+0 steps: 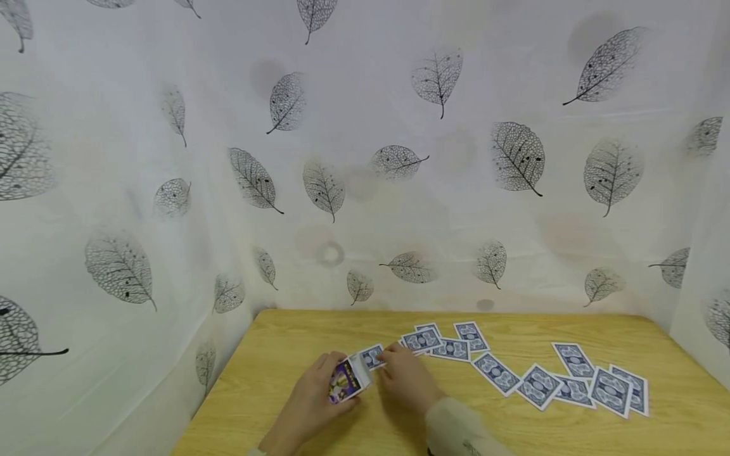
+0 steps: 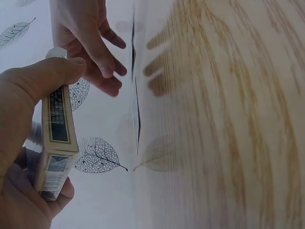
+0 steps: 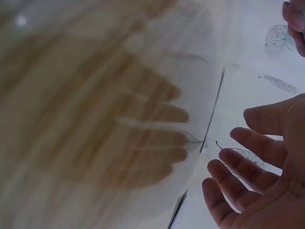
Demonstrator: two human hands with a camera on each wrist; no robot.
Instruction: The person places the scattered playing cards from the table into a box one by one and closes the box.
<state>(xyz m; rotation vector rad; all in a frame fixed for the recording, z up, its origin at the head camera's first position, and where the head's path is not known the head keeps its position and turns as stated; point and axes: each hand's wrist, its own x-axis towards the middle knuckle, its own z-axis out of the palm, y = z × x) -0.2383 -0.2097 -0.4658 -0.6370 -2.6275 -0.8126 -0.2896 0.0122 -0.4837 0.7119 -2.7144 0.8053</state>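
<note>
My left hand (image 1: 315,394) is curled round a small card box (image 1: 345,380), thumb on one side and fingers on the other, and I hold it tilted near the left part of the wooden counter (image 1: 239,392). The face turned up is purple with a yellow picture, and the end towards my other hand is white; from the left wrist I see a dark panel with a gold border down its side, a barcode on its end and my thumb by a rounded white tab. My right hand (image 1: 407,377) is held loosely, fingers apart and slightly bent, gripping nothing, just above the counter, which mirrors it. One blue-backed card (image 1: 372,356) lies between the box and my right fingertips, its near end partly hidden by the box; I cannot tell whether a fingertip touches it. Beyond my right hand an overlapping cluster of cards (image 1: 422,341) lies back side up. From there a single slanted card (image 1: 496,373) leads to a second cluster of five (image 1: 610,391) at the right, partly overlapping. My pale sleeve (image 1: 459,427) covers the right wrist. Behind the counter hangs a white sheet (image 1: 359,215) printed with dark skeleton leaves.
</note>
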